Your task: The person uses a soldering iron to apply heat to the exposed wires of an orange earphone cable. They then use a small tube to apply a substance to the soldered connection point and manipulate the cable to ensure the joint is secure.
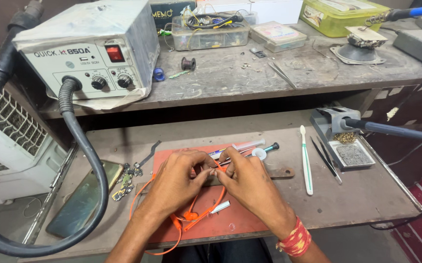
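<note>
Reference landmark: the red work mat (230, 221) at the front centre of the lower desk (366, 195).

Far left of the mat, a grey hot-air rework station (87, 48) stands on the upper shelf; its black hose (91, 160) loops down past the mat's left edge. Just left of the mat lie a phone with its back up (82, 202) and small circuit-board parts (126, 182).

Over the mat, the left hand (174, 182) and the right hand (250, 182) meet with fingertips together. Both are pinched on an orange neckband earphone (199, 212). The part between the fingertips is hidden. The orange cable loops over the mat's front left edge, and the earbuds rest on the mat below the hands.

At the mat's rear edge lie a syringe (242, 145) and a dark-tipped tool (269, 146).

Right of the mat, well apart: a white toothbrush (306, 163), black tweezers (325, 158), then a soldering-iron stand (340, 136) holding an iron.
</note>
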Demonstrator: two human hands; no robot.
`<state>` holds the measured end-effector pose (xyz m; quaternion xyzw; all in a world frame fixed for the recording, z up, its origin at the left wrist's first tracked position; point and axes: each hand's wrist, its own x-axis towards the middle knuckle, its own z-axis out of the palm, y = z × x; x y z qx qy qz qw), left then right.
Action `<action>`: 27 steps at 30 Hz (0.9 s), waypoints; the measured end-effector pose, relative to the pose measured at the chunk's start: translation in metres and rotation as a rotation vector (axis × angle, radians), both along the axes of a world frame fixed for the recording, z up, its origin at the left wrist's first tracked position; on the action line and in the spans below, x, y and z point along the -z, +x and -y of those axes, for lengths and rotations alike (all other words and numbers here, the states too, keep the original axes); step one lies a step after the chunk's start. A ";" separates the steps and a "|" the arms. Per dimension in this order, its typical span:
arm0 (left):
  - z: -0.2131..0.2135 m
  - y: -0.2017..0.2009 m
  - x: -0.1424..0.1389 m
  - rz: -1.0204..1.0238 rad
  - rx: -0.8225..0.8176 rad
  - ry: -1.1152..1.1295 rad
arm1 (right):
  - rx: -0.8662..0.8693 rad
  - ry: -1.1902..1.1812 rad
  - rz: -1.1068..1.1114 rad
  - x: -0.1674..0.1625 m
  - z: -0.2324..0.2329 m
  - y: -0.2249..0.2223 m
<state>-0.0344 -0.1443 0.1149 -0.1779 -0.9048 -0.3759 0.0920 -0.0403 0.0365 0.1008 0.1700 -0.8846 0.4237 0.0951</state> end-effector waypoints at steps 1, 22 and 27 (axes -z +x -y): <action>0.000 0.000 0.001 -0.010 0.004 0.009 | -0.003 -0.005 -0.012 0.001 0.001 0.001; -0.002 -0.001 0.020 -0.032 0.010 0.164 | 0.013 -0.100 0.011 0.008 0.005 -0.011; -0.004 0.007 0.013 0.135 0.041 0.230 | 0.031 -0.182 0.052 0.009 0.006 -0.015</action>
